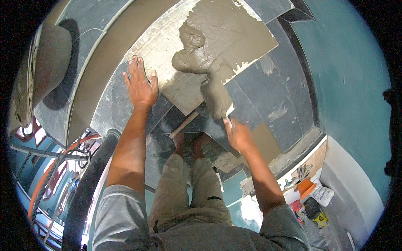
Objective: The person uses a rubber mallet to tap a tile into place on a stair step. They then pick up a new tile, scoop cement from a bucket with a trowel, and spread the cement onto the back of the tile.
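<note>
My left hand point(141, 85) lies with fingers extended at the left edge of a pale, grid-backed tile point(155, 42). My right hand point(238, 134) grips a trowel point(217, 98), its blade coated in grey mortar, at the tile's lower right edge. A thick, uneven spread of wet mortar point(228, 29) covers the right part of the tile's back. Beneath the tile are dark slate-like floor tiles point(272, 100). A wooden stick point(184, 124) lies below the tile, pointing toward my bare feet.
A curved step point(98, 50) rises at the left, beside a dark railing point(109, 150) with rope and orange hose point(75, 146). A teal wall point(347, 83) borders the right. A beige tile point(264, 140) lies near my right arm; bags and rags point(318, 194) sit at lower right.
</note>
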`<state>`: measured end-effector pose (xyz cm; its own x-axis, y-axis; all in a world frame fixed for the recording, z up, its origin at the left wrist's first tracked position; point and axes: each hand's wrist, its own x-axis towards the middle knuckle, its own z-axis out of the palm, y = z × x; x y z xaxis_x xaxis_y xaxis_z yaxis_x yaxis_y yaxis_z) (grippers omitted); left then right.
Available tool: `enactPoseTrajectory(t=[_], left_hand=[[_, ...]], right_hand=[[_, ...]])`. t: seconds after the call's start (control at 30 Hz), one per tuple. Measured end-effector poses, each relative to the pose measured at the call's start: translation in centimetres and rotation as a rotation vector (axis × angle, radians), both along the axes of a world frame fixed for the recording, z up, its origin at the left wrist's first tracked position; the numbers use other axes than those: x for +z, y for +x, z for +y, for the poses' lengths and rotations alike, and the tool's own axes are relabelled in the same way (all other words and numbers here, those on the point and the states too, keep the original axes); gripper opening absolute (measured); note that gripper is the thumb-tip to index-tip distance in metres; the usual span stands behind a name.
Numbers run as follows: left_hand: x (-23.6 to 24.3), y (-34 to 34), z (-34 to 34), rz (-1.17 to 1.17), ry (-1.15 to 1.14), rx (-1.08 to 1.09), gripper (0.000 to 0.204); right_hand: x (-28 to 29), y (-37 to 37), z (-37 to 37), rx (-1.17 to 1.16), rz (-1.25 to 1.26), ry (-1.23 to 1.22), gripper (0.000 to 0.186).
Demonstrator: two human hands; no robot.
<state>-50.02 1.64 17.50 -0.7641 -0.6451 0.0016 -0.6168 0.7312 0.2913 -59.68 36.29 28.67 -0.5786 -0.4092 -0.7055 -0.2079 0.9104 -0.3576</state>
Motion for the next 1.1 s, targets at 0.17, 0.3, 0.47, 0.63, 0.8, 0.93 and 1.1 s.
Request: enactPoseTrajectory(t=[0.17, 0.3, 0.47, 0.63, 0.8, 0.93, 1.1], left_hand=[[0.1, -0.1, -0.2, -0.049, 0.028, 0.024, 0.072], [0.0, 0.0, 0.0, 0.077, 0.039, 0.016, 0.066], [-0.1, 0.3, -0.1, 0.059, 0.064, 0.012, 0.067], [-0.4, 0.3, -0.2, 0.086, 0.048, 0.003, 0.067], [-0.4, 0.4, -0.2, 0.112, 0.044, -0.002, 0.065], [-0.5, 0.3, -0.2, 0.102, 0.03, 0.003, 0.066], [-0.6, 0.3, -0.3, 0.101, 0.015, 0.002, 0.066]], right_hand=[[1.9, -2.4, 0.0, 0.08, -0.003, -0.178, 0.048], [0.2, -9.6, -5.0, 0.173, -0.052, -0.257, 0.053], [-1.6, -14.2, -7.4, 0.378, -0.23, -0.17, 0.042], [-1.5, -12.0, -5.0, 0.609, -0.109, -0.124, 0.036], [-1.4, -6.8, -2.7, 0.558, -0.017, -0.038, 0.033], [-0.2, -3.0, -0.4, 0.51, -0.007, -0.052, 0.032], [1.8, 0.0, 0.2, 0.383, 0.03, -0.066, 0.037]])
